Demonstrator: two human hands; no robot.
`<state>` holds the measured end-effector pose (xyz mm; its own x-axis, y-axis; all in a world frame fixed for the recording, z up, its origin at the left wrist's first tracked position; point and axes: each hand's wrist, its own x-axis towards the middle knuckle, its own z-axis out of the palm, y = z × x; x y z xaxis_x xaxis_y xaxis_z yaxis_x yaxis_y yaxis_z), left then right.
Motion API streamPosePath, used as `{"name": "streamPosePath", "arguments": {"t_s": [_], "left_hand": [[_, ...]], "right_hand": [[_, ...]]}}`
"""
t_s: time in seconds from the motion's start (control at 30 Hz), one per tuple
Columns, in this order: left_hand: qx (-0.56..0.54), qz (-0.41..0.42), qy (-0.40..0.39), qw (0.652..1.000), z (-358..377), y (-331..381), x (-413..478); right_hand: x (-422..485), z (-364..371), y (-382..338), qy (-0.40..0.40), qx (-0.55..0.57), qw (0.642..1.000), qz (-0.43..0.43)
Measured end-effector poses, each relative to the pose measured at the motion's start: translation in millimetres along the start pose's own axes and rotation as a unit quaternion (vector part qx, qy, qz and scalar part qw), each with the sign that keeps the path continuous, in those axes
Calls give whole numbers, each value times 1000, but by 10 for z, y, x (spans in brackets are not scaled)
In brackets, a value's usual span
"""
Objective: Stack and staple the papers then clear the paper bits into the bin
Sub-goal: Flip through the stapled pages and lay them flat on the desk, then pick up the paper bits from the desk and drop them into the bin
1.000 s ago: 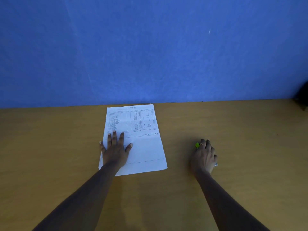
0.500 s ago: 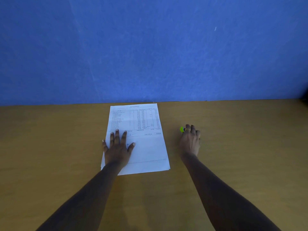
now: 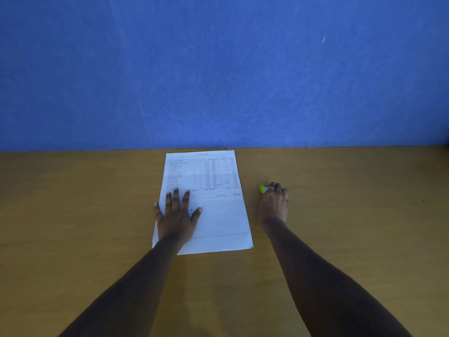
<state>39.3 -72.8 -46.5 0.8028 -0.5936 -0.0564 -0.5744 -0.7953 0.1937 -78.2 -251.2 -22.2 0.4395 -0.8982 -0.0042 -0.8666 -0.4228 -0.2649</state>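
A stack of white printed papers (image 3: 218, 215) lies on the wooden table, its far edge near the blue wall. My left hand (image 3: 176, 215) presses flat on the stack's lower left part, fingers spread. To the right of the papers my right hand (image 3: 274, 203) is curled over a small green and blue object (image 3: 263, 189), probably a stapler; only its tip shows past my fingers. No bin and no paper bits are in view.
The wooden table (image 3: 352, 227) stretches wide on both sides. A blue wall (image 3: 218, 69) rises directly behind the table's far edge.
My right hand, holding the green object, slid left and away from me toward the papers, then stayed put. My left hand kept pressing the stack.
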Motion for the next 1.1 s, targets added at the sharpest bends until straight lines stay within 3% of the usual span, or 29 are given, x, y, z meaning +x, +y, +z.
{"name": "streamPosePath", "arguments": {"t_s": [0.67,0.93,1.1], "left_hand": [[-10,-1,-8,1000,-45,-20,-18],[-22,-32,-18,999,-148,-121,-195],[-42,-62,-8,997,-243,-323,-386]], "right_hand": [[-188,-12,44,-22,-10,1000,-20],[-478,29,-7,9,-26,995,-99],[-697,17,-120,-25,-18,989,-145]]}}
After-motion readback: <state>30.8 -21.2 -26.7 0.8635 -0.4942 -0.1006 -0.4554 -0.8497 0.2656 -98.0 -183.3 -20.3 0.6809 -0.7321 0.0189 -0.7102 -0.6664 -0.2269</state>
